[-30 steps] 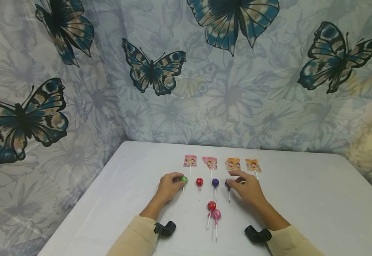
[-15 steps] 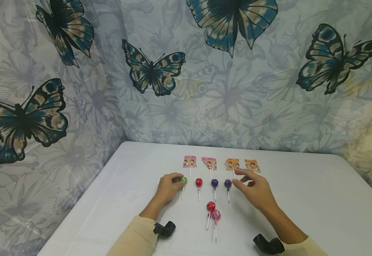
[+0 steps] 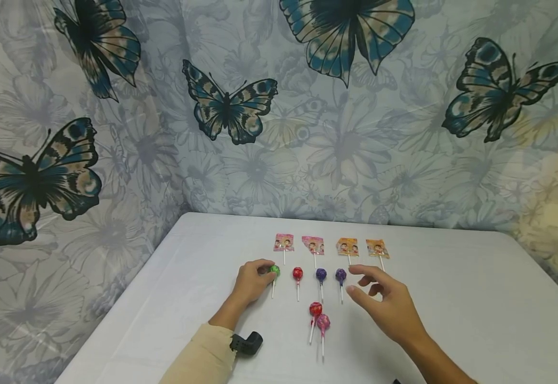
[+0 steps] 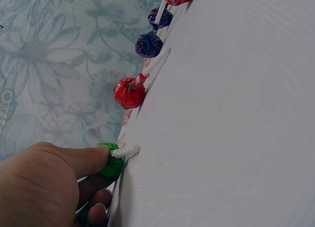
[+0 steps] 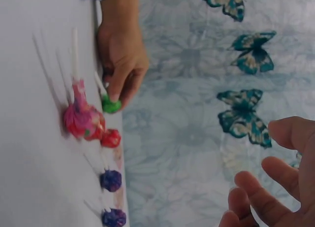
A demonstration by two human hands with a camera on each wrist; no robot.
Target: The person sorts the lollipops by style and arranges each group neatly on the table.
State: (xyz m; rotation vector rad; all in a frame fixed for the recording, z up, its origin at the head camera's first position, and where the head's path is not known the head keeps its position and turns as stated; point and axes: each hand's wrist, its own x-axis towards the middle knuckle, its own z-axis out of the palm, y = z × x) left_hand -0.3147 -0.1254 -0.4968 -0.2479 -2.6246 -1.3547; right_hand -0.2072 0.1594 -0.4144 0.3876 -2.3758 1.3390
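Observation:
My left hand (image 3: pixel 252 281) pinches the head of a green lollipop (image 4: pixel 112 160) between thumb and fingers, its stick lying toward me on the table. To its right in a row lie a red lollipop (image 3: pixel 298 273) and two purple ones, the nearer-left purple lollipop (image 3: pixel 321 274) and the end purple lollipop (image 3: pixel 340 275). My right hand (image 3: pixel 389 306) hovers just right of that end one, fingers apart and holding nothing. Closer to me, a red lollipop (image 3: pixel 315 309) and a pink lollipop (image 3: pixel 324 322) lie side by side, partly overlapping.
Behind the row lie two pink-wrapped lollipops, a left one (image 3: pixel 284 242) and a right one (image 3: pixel 314 245), and two orange-wrapped ones, a left one (image 3: pixel 347 247) and a right one (image 3: pixel 377 248). The white table (image 3: pixel 475 298) meets butterfly-patterned cloth (image 3: pixel 259 176) at its far edge.
My right hand has let go of the end purple lollipop and drawn back to the right and toward me, its fingers spreading. The left hand stays on the green lollipop.

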